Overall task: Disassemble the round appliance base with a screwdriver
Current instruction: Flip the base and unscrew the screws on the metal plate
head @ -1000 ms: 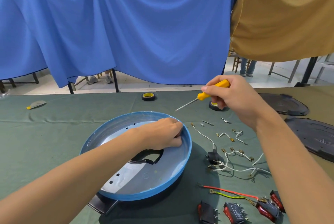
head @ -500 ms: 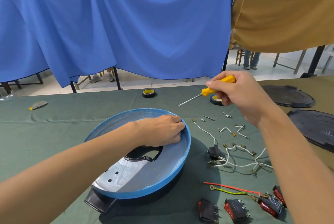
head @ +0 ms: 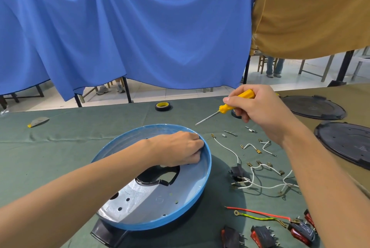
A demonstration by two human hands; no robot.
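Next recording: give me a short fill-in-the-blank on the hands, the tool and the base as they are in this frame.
1. The right hand grips a screwdriver with a ____ handle.
2. The left hand rests inside the round base, whose rim is ____.
3. Two black round covers lie on the person's ____ side of the table.
Missing words: yellow; blue; right.
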